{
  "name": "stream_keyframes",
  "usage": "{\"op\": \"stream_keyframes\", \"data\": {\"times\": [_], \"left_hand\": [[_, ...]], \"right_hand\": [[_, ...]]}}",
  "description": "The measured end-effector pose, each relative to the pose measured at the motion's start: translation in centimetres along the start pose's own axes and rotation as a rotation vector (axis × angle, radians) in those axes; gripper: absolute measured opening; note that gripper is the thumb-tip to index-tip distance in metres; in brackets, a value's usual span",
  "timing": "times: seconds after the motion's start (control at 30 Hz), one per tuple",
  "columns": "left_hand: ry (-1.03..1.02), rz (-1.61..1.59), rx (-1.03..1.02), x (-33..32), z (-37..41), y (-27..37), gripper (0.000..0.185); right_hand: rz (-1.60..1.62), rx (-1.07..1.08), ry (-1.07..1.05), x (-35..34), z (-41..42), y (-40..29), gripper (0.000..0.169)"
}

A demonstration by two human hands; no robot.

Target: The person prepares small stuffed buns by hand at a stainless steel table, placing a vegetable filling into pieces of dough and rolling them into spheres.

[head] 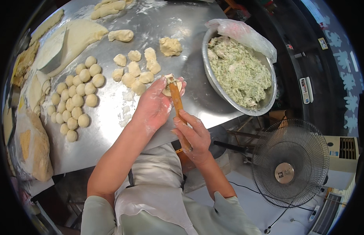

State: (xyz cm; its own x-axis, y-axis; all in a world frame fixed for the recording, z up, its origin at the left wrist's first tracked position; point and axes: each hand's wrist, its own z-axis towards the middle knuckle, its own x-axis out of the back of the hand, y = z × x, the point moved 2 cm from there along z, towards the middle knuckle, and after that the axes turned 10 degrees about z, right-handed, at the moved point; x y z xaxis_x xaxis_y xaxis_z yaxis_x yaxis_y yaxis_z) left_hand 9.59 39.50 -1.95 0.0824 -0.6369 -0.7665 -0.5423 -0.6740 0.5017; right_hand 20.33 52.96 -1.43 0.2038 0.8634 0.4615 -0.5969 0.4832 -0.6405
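Note:
My left hand (155, 104), dusted with flour, cups a piece of dough (168, 90) with some filling on it. In my right hand (193, 135) is a flat wooden stick (176, 98), its far tip against the filling in the dough. Right of my hands stands a large metal bowl (243, 111) heaped with greenish chopped filling (239, 72). Several irregular dough pieces (134, 69) lie just beyond my left hand, with a rough dough lump (170, 47) past them. Farther left, many round dough balls (77, 100) rest close together on the steel table (105, 147).
A flat dough sheet (82, 33) with a metal scoop of flour (54, 48) lies at the far left. Bagged dough (38, 147) sits at the left edge. Clear plastic (243, 35) drapes over the bowl's rim. A caged fan (290, 164) stands at the lower right.

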Motion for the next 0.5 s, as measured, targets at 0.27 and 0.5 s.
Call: {"op": "stream_keyframes", "data": {"times": [0.27, 0.5], "left_hand": [[0.126, -0.096, -0.104, 3.4, -1.8, 0.9, 0.037], [0.114, -0.131, -0.222, 9.1, -3.4, 2.3, 0.04]], "right_hand": [[-0.023, 0.054, -0.185, -2.4, 0.3, -1.0, 0.039], [0.451, -0.339, 0.038, -2.4, 0.5, -2.4, 0.018]]}}
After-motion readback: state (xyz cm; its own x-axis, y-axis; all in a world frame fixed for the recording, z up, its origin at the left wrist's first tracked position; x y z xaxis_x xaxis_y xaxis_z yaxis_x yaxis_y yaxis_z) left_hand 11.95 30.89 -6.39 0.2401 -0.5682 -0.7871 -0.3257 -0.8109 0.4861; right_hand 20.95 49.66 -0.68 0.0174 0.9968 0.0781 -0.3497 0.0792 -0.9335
